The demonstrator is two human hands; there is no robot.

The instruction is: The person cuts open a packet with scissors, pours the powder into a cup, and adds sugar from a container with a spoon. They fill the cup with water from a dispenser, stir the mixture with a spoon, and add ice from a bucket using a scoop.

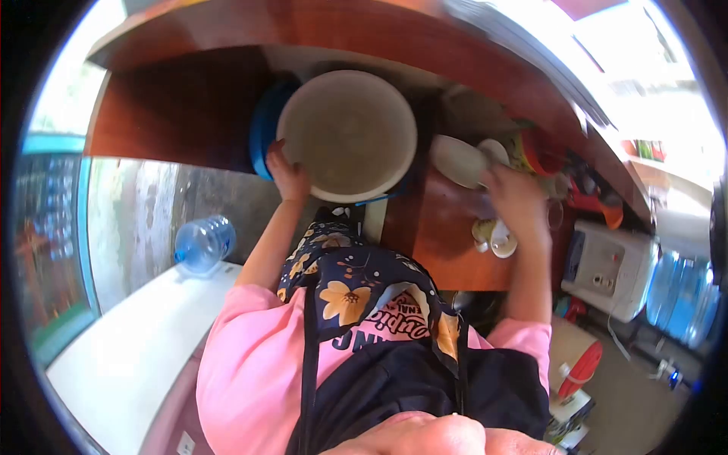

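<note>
A large round white basin (347,136) stands in front of me, with a blue basin (263,133) partly hidden behind its left side. My left hand (288,176) lies at the basin's lower left rim, its fingers apart. Over the wooden counter on the right, my right hand (513,193) is blurred and its fingers touch or overlap a small white dish (494,152); its grip is unclear. Beside it is an oval white dish (459,161). Small cups (502,241) sit on the counter below that hand.
A red container (540,152) is at the counter's back right. Farther right are a water dispenser (609,269) and large blue bottles (681,296). An empty clear bottle (205,243) lies on a white surface (144,334) at left. A wooden shelf edge (341,34) curves across the top.
</note>
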